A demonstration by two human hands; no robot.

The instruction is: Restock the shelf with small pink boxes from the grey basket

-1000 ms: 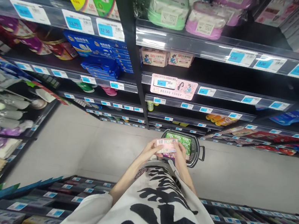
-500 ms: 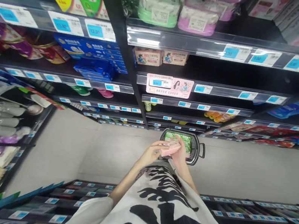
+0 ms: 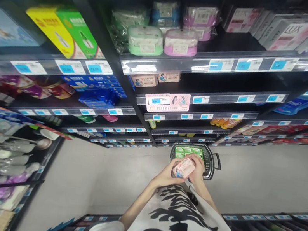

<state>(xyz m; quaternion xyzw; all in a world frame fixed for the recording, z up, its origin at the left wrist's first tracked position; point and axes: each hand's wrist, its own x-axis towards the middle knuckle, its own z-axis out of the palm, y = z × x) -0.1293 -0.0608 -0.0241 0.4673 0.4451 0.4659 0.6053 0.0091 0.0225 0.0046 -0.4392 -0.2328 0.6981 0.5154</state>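
Observation:
A pink soap pack [image 3: 184,168] with printed flowers and lettering is held between my two hands, its broad face turned up toward me. My left hand [image 3: 168,173] grips its left and lower edge. On the pack's right end, my right hand [image 3: 197,168] is closed around it, the fingers partly hidden. Below and behind them a black shopping basket [image 3: 209,167] holds several green packs [image 3: 189,151]. Similar pink soap packs [image 3: 144,80] lie on the shelf ahead, above a pink promotional label [image 3: 168,102].
Shelves rise in front, with green and purple soap boxes [image 3: 180,43] and LUX boxes [image 3: 292,32] higher up. Blue packs [image 3: 98,96] lie to the left. Brushes [image 3: 13,145] hang on a rack at far left. More shelving [image 3: 280,227] stands close behind me; grey floor [image 3: 119,180] lies between.
The soap pack has been turned so its printed broad face shows. My view has tilted and shifted, so shelves, basket and hands appear lower in the picture.

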